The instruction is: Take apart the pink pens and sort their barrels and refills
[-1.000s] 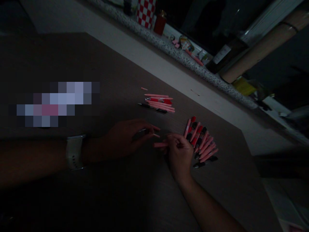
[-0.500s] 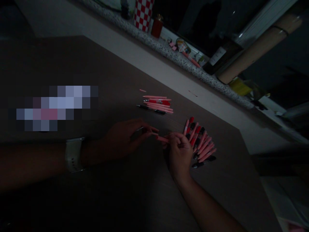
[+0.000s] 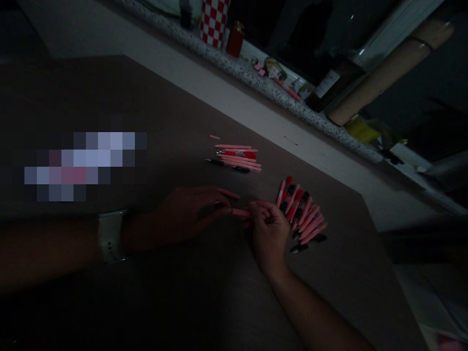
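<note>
In dim light my left hand (image 3: 190, 214), with a white watch on its wrist, pinches a thin pen part at its fingertips. My right hand (image 3: 268, 231) is closed on a short pink pen barrel (image 3: 239, 212), whose end meets the left fingertips. Just right of my right hand lies a fanned row of pink, red and black pen pieces (image 3: 302, 214). Farther back on the table rests a bundle of long pink pens with a black one (image 3: 237, 157).
The dark wooden table (image 3: 146, 122) ends at the right in a corner. Behind it runs a speckled ledge (image 3: 256, 80) with a red-and-white checked cup (image 3: 214, 22), a red jar and small clutter. A single pink bit (image 3: 215, 137) lies apart.
My two hands have come together: the pink barrel in my right hand now meets the left fingertips, where a gap showed a second ago. The piles have not moved.
</note>
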`<state>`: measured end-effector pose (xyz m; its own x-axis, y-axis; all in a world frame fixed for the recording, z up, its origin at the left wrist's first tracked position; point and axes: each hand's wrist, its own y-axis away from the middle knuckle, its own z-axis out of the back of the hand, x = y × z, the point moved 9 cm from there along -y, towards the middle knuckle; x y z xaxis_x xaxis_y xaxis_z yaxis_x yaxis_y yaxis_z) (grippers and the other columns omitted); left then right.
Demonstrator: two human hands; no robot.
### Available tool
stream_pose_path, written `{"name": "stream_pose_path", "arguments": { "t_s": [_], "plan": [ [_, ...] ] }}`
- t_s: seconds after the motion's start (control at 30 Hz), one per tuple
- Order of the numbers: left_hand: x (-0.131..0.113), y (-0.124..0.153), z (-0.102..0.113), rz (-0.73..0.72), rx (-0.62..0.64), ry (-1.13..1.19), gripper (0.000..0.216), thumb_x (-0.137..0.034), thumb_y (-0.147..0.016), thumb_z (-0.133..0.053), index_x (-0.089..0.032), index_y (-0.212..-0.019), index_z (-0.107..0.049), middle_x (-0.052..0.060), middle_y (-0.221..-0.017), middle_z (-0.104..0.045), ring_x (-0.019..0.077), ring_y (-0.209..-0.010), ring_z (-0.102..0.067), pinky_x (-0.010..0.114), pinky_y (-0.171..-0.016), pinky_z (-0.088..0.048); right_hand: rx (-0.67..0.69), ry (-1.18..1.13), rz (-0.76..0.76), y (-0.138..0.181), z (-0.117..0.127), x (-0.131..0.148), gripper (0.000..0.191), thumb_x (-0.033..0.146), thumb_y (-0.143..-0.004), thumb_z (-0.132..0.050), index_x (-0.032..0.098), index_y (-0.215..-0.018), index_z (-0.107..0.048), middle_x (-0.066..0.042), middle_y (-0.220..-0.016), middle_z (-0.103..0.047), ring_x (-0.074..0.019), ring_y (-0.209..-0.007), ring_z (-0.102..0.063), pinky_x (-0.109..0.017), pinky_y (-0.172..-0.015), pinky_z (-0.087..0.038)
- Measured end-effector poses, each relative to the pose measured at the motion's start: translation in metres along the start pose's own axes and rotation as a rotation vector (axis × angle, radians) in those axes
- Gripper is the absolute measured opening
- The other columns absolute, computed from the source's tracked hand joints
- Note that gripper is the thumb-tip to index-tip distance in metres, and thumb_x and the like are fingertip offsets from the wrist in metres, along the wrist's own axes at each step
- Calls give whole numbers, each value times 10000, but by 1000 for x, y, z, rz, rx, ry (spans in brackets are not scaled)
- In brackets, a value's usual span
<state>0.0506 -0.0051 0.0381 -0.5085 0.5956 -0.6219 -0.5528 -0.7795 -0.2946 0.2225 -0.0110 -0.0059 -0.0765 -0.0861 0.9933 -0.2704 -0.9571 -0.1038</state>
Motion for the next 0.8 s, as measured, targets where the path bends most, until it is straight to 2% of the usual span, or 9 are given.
{"name": "stream_pose_path", "arguments": {
  "t_s": [0.1,0.23,0.43,0.53,0.63,0.7,0.8],
  "plan": [
    [-3,1,1,-13,28,37,261,-381,-980,-495,-244,-1076,-696,9,-1241,-676,167,-1088,-650,274,-936,-484,0,-9,-5,0,-1,-1,269,414,-778,-733,166,-821,-640,3,-605,-670,-128,-489,-615,-218,-442,-475],
    [-1,3,1,-6,56,35,229,-350,-981,-510,-253,-1062,-700,-27,-1093,-721,155,-1011,-673,264,-903,-484,43,7,16,1,-4,-2,220,380,-783,-728,172,-803,-660,3,-599,-677,-137,-494,-634,-226,-452,-494],
    [2,2,2,10,69,35,221,-408,-945,-564,-262,-972,-728,-31,-930,-738,168,-945,-688,281,-862,-492,152,51,39,5,-12,2,155,335,-793,-706,181,-789,-718,-8,-619,-702,-135,-490,-633,-223,-451,-488],
    [3,1,5,18,25,49,213,-415,-934,-581,-267,-947,-733,-35,-921,-734,164,-931,-681,282,-864,-483,280,89,42,10,-22,5,187,353,-836,-666,187,-813,-749,-16,-658,-720,-122,-477,-609,-219,-443,-468],
    [6,0,6,23,-2,72,227,-428,-921,-593,-251,-909,-734,-26,-916,-731,168,-902,-673,286,-848,-482,384,118,98,15,-31,10,181,350,-862,-655,203,-836,-757,-23,-744,-738,-136,-605,-656,-231,-555,-510],
    [9,0,5,35,-8,95,230,-443,-903,-616,-245,-952,-722,-22,-936,-723,164,-866,-662,284,-820,-484,413,113,135,16,-34,12,179,353,-880,-642,209,-848,-742,-23,-776,-733,-146,-695,-671,-241,-637,-521],
    [11,1,11,20,-106,132,296,-442,-906,-613,-227,-1101,-670,5,-980,-697,161,-828,-631,283,-767,-483,391,45,138,15,-32,9,210,400,-923,-590,211,-905,-679,-10,-760,-695,-130,-669,-631,-235,-622,-495]
  ]
}}
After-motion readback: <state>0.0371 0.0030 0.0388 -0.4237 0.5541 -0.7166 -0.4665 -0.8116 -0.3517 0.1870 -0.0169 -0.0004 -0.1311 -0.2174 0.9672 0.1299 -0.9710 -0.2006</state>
